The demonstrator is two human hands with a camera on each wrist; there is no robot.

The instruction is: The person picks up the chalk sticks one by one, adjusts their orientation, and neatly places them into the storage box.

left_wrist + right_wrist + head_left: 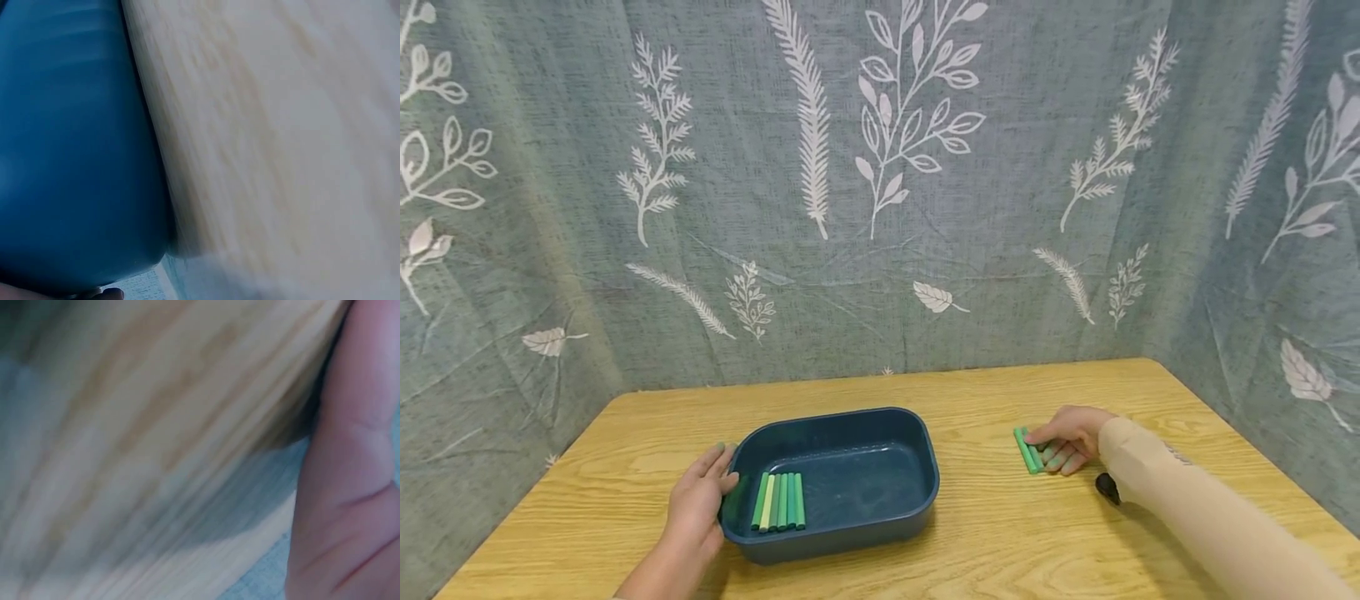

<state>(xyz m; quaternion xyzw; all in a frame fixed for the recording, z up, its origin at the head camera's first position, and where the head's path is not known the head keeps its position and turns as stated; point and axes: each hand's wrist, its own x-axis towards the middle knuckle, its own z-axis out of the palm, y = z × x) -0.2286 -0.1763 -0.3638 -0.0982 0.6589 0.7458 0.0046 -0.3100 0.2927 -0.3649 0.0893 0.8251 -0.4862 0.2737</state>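
My left hand (696,496) holds the left end of a dark blue rectangular basin (880,527), thumb at the rim and fingers along the outer wall. Inside its left part lies a row of several green and yellow-green sticks (783,502). On the table to the right, my right hand (1072,437) pinches at a pair of green sticks (1027,451) lying side by side; its fingers cover part of them. In the left wrist view, the basin's outer wall (75,144) fills the left side. The right wrist view has part of the right hand (350,487) along its right edge.
The wooden table (977,533) bears the basin and sticks. A small black object (1107,488) shows under the right forearm, by the beige sleeve (1195,500). A grey-green curtain with white leaf patterns (850,292) hangs behind and at both sides.
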